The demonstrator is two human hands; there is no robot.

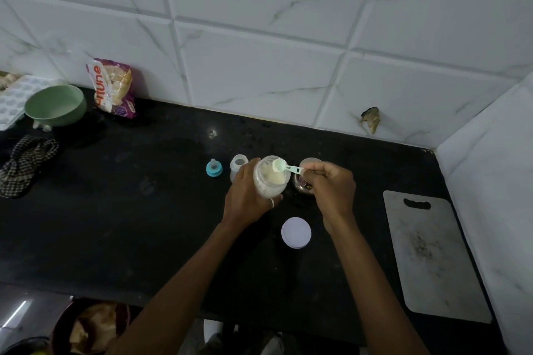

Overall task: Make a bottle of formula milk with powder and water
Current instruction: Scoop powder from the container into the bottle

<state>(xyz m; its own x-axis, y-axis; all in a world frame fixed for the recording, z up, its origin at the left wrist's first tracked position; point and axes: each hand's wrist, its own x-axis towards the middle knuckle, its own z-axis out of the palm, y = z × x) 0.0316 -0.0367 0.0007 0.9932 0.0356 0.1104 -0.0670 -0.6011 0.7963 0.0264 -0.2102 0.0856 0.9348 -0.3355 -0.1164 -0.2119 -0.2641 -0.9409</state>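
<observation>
**Scoop of powder held over the open jar**

The clear plastic jar of pale formula powder (269,181) is held tilted just above the black stone table (144,225), its open mouth facing up and to the right. The left hand (248,196) grips it round the lower body, the left fingers (276,200) curled closed against its side, one of them wearing a ring. The right hand (331,184) pinches the handle of a small pale green plastic scoop (281,166), the right fingers (313,167) closed tight on the handle's end. The scoop's bowl sits at the jar's mouth and is heaped with powder.

Just behind the left hand stands a clear, uncapped baby bottle (238,166), partly hidden by the knuckles. To its left lies a teal screw ring with its teat (214,168). Behind the right hand is a round container (305,179), mostly hidden; it may be a steel cup, but the view is too poor to say. A round lavender lid (296,232) lies flat on the table between the two forearms.

Farther out, a grey plastic cutting board (432,256) lies at the right edge. At the far left are a green bowl (56,105), a purple and white food packet (114,88) leaning on the tiled wall, and a crumpled checked cloth (26,167).
</observation>
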